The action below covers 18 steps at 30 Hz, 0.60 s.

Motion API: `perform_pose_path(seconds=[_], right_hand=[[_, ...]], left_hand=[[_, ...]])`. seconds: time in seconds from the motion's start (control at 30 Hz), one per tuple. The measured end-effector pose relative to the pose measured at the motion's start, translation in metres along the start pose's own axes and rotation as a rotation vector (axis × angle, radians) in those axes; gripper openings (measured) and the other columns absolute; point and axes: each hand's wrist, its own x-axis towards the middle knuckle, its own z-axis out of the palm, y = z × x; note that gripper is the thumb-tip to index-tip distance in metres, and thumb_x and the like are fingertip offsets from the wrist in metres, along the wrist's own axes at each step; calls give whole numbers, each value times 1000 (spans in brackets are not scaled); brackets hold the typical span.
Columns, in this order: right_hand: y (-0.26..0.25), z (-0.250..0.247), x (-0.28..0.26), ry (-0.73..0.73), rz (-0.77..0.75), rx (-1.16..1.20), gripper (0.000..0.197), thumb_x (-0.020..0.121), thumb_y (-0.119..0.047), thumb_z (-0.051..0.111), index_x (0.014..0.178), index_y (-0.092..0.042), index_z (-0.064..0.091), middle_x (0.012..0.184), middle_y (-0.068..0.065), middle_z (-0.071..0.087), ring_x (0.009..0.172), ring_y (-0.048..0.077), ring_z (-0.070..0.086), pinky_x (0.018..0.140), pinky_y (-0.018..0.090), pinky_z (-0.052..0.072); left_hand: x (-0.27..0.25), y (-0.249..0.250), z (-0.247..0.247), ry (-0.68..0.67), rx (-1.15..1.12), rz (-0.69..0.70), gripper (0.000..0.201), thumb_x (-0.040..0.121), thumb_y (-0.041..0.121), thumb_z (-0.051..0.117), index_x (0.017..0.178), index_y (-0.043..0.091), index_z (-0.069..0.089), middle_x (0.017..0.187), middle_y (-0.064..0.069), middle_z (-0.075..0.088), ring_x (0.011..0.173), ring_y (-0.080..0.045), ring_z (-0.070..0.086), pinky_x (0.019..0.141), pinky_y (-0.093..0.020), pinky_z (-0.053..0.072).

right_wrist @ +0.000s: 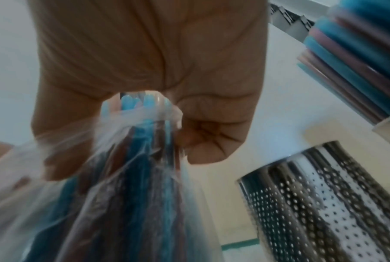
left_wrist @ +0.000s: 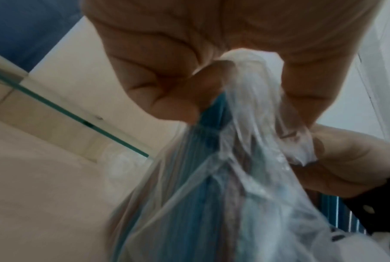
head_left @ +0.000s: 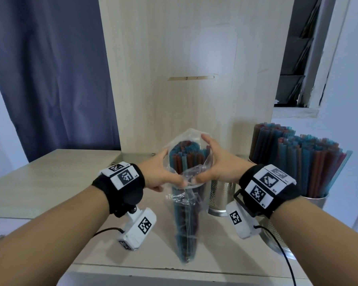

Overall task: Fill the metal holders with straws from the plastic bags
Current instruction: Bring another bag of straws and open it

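Indoors, on a pale wood counter point(head_left: 50, 182) before a blue curtain point(head_left: 50, 69), both hands pinch the plastic bag point(head_left: 184, 203).

The head view looks forward and down from above onto the worktop point(head_left: 50, 182), taking in both forearms. Each wrist view looks up from beneath its palm, very near and blurred, at the plastic bag point(left_wrist: 245, 159) of straws. All three views share that bag; the right wrist view and the head view also share the perforated holder point(right_wrist: 324, 203).
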Motion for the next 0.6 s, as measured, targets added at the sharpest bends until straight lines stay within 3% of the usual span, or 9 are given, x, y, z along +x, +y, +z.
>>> perform_pose_path(seconds=[0.07, 0.13, 0.23, 0.3, 0.37, 0.47, 0.5, 0.57, 0.6], right_hand=[[-1, 0, 2, -19, -21, -24, 130, 70, -1, 84, 157, -20, -10, 138, -2, 42, 117, 12, 44, 108, 31, 34], [2, 2, 7, -22, -48, -39, 132, 68, -2, 86, 157, -20, -10, 142, -3, 41, 122, 10, 42, 107, 27, 34], [8, 6, 11, -20, -122, -38, 136, 65, -2, 88, 156, -28, -10, 136, -12, 43, 125, 8, 48, 102, 20, 42], [11, 7, 11, 15, -196, -18, 140, 64, -1, 88, 154, -36, -13, 136, -13, 43, 124, 6, 49, 99, 17, 46], [12, 7, 11, 59, -247, -16, 144, 62, -3, 90, 153, -38, -16, 146, -15, 30, 134, 7, 39, 107, 21, 37], [16, 10, 14, 59, -242, -61, 145, 60, -13, 94, 154, -38, -13, 147, -17, 29, 133, 3, 34, 109, 20, 29], [19, 11, 17, 26, -231, -65, 141, 59, -15, 94, 155, -37, -7, 149, -14, 34, 132, 5, 39, 111, 24, 30], [25, 13, 22, -54, -197, -86, 119, 59, -18, 95, 153, -28, 22, 138, -11, 54, 122, 4, 54, 112, 30, 39], [27, 13, 24, -99, -176, -100, 104, 61, -18, 95, 147, -24, 36, 128, -11, 62, 115, 1, 59, 106, 26, 45]], left_hand=[[6, -7, 1, -13, 1, 80, 118, 44, 33, 86, 144, 37, 25, 123, 1, 60, 111, -21, 60, 86, -40, 55], [8, -10, 4, -12, -58, 139, 130, 40, 28, 85, 149, 31, 15, 128, 0, 56, 118, -20, 57, 101, -44, 49], [9, -17, 9, 4, -198, 251, 142, 41, 21, 84, 151, 30, -6, 134, 1, 48, 119, -14, 57, 97, -32, 51], [12, -23, 10, 47, -189, 355, 145, 46, 19, 87, 150, 39, -12, 140, 1, 43, 127, -14, 52, 103, -40, 48], [12, -26, 4, 97, -106, 428, 146, 50, 24, 92, 146, 51, -14, 148, 1, 37, 134, -16, 45, 108, -50, 42], [15, -30, -2, 154, 11, 451, 149, 46, 32, 97, 146, 53, -11, 149, 6, 36, 135, -11, 43, 110, -46, 40], [17, -33, -3, 140, -1, 453, 149, 44, 32, 98, 148, 50, -7, 146, 8, 41, 133, -9, 45, 109, -44, 41], [19, -36, -1, 91, -3, 465, 138, 45, 31, 98, 150, 38, 9, 136, 10, 52, 127, -8, 52, 106, -43, 45], [19, -38, -1, 62, 24, 468, 126, 47, 31, 98, 148, 30, 22, 131, 10, 57, 123, -8, 55, 103, -41, 48]])
